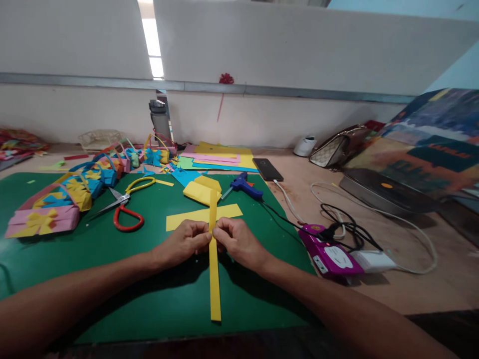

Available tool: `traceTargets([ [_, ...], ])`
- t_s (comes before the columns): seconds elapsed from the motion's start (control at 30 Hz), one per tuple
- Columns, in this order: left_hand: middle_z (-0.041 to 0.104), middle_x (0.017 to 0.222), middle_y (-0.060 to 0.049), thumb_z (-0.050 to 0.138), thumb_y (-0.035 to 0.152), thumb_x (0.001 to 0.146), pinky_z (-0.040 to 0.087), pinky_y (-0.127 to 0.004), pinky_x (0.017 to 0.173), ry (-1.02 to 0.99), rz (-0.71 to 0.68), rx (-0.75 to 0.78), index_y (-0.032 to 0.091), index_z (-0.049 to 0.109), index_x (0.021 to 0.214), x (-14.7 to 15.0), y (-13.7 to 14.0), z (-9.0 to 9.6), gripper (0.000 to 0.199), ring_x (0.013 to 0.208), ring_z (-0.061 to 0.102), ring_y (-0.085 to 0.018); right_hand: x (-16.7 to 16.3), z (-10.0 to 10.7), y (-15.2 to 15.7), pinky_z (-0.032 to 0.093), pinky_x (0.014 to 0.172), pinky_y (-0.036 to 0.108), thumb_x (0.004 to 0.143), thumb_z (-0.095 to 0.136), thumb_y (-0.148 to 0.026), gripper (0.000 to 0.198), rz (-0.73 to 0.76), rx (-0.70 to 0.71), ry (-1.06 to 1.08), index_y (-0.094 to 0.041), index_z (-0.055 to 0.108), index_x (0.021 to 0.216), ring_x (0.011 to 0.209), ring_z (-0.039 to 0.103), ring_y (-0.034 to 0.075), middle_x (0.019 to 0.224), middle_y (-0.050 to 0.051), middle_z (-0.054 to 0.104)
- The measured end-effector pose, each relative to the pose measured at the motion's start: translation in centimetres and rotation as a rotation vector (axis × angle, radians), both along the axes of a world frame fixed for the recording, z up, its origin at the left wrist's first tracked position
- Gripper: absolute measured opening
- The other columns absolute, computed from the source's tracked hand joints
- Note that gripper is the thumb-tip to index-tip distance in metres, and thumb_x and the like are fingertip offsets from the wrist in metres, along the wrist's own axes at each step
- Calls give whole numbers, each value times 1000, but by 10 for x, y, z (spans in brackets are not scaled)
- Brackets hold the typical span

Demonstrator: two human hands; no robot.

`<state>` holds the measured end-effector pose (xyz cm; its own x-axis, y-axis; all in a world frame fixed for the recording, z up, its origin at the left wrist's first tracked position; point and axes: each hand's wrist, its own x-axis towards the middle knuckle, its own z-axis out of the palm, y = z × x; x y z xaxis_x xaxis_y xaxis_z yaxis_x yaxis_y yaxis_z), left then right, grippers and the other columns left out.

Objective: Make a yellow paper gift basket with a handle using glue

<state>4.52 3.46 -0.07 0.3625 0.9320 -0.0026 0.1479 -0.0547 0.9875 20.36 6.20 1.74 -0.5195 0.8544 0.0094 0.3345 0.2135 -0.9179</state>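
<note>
A long, narrow yellow paper strip (214,279) runs away from me, pinched near its middle by both hands. My left hand (187,240) grips its left edge between thumb and fingers. Opposite it, my right hand (239,239) pinches the right edge, fingertips almost meeting the left ones. Just beyond lies a wider yellow paper strip (183,219), set crosswise and partly covered by the held strip. A folded yellow paper piece (198,190) rests behind that. To its right is a blue glue gun (246,187) on the green mat (149,304).
Scissors (123,199) lie spread at left beside a row of small paper baskets (45,222). Coloured paper sheets (224,154) and a phone (268,169) are at the back. On the right sit a purple power strip (329,254), tangled cables (352,229) and a dark case (389,192).
</note>
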Motion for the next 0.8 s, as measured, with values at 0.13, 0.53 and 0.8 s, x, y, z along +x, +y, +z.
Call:
traceTargets([
  [0.13,40,55,5,46,39,84,26,-19,45,47,-7,62,15,48,66,2,-3,-4,31,49,32,-7,3,0,4,30,41,18,73,48,-16,20,67,-58,-14,-18,46,53,42,42,7,46,-5,48],
  [0.53,43,62,3,43,35,87,28,-21,51,145,-49,126,13,52,70,3,-8,-1,29,57,35,-9,8,8,13,36,40,14,70,51,-15,11,229,-236,-62,-14,55,59,43,46,5,48,-5,50],
  [0.8,42,60,3,44,41,86,28,-21,50,132,18,83,12,53,71,5,-5,-4,34,55,35,-9,6,4,11,31,38,14,68,45,-9,16,183,-181,-21,-14,51,54,40,42,5,46,-5,48],
])
